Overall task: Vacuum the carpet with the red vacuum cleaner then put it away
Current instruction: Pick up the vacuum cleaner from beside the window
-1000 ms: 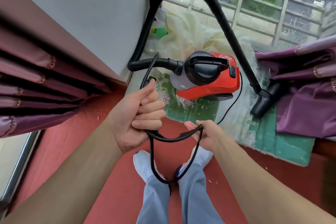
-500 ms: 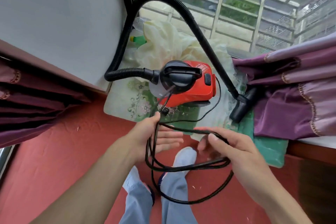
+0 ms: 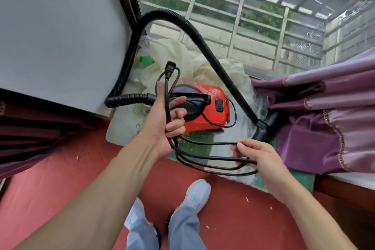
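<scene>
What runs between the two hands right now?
Coiled loops of the thin black power cord span from the left hand to the right hand, seen in the head view.

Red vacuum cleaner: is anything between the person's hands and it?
Only its own power cord, looped between the left hand and the right hand, hangs in front of the red vacuum cleaner. Nothing else visible.
</scene>
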Demonstrator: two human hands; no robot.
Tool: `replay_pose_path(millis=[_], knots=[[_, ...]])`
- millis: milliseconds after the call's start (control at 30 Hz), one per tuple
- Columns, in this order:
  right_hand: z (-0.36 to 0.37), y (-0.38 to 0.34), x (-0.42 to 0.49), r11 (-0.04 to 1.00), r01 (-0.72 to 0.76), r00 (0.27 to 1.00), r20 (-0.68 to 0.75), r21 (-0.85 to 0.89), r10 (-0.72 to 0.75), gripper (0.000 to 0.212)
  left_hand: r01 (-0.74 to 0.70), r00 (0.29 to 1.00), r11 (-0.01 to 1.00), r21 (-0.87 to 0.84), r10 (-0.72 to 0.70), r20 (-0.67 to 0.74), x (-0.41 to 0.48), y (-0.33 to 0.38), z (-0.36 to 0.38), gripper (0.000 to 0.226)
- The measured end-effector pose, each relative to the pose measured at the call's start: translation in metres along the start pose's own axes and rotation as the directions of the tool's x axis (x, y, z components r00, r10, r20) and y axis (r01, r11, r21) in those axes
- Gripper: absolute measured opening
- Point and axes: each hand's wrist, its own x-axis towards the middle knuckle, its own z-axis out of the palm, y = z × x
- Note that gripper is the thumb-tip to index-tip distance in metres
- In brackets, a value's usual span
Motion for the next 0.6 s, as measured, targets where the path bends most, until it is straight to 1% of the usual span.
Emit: replay_pose_path(millis=[67,100,167,200,233,267,300,333,367,400,433,467,500,567,600], knots=[[0.005,-0.006,0.025,0.993,0.0,1.0,-0.01,-0.116,-0.001,0.024,-0.122,0.993,0.992,0.034,0.122,-0.002,0.001,0.003,0.003,0.069],[0.007,-0.009,0.038,0.986,0.0,1.0,-0.021,-0.165,-0.003,0.022,-0.203,0.979,0.975,0.086,0.205,-0.011,0.001,0.004,0.004,0.065],[0.013,-0.01,0.069,0.961,0.021,0.995,-0.09,-0.275,-0.047,0.013,-0.375,0.92,0.897,0.232,0.392,-0.027,0.0,0.007,0.004,0.054],[0.016,-0.012,0.082,0.929,0.06,0.987,-0.119,-0.366,-0.111,0.02,-0.436,0.886,0.849,0.298,0.463,-0.023,0.0,0.01,0.003,0.047],[0.019,-0.014,0.096,0.878,0.136,0.97,-0.117,-0.459,-0.212,0.035,-0.477,0.86,0.807,0.347,0.511,-0.007,-0.002,0.013,0.003,0.039],[0.023,-0.018,0.107,0.809,0.218,0.948,-0.078,-0.546,-0.308,0.049,-0.508,0.841,0.774,0.378,0.541,0.021,-0.003,0.017,0.002,0.033],[0.029,-0.023,0.117,0.742,0.299,0.922,-0.017,-0.6,-0.386,0.057,-0.532,0.827,0.75,0.394,0.56,0.052,-0.004,0.022,0.001,0.03],[0.037,-0.031,0.123,0.689,0.348,0.903,0.03,-0.636,-0.428,0.064,-0.549,0.819,0.733,0.402,0.568,0.082,-0.005,0.028,0.001,0.03],[0.045,-0.037,0.129,0.651,0.379,0.889,0.064,-0.657,-0.453,0.065,-0.557,0.815,0.723,0.408,0.571,0.101,-0.005,0.034,0.0,0.031],[0.051,-0.044,0.131,0.629,0.394,0.88,0.079,-0.67,-0.468,0.059,-0.559,0.815,0.722,0.408,0.569,0.108,-0.005,0.039,0.0,0.031],[0.058,-0.051,0.134,0.618,0.403,0.871,0.076,-0.675,-0.486,0.045,-0.555,0.819,0.729,0.401,0.564,0.108,-0.003,0.045,0.0,0.031],[0.064,-0.058,0.134,0.632,0.406,0.866,0.058,-0.66,-0.496,0.028,-0.55,0.821,0.735,0.395,0.562,0.097,0.0,0.05,-0.001,0.032],[0.068,-0.063,0.136,0.67,0.407,0.869,0.036,-0.62,-0.494,0.018,-0.542,0.822,0.738,0.402,0.565,0.07,0.004,0.054,-0.001,0.033],[0.072,-0.072,0.136,0.719,0.409,0.867,-0.006,-0.562,-0.498,0.025,-0.491,0.812,0.721,0.488,0.582,-0.043,0.016,0.057,-0.006,0.032],[0.073,-0.076,0.137,0.738,0.414,0.862,-0.032,-0.533,-0.507,0.025,-0.436,0.806,0.71,0.554,0.582,-0.111,0.024,0.055,-0.008,0.031]])
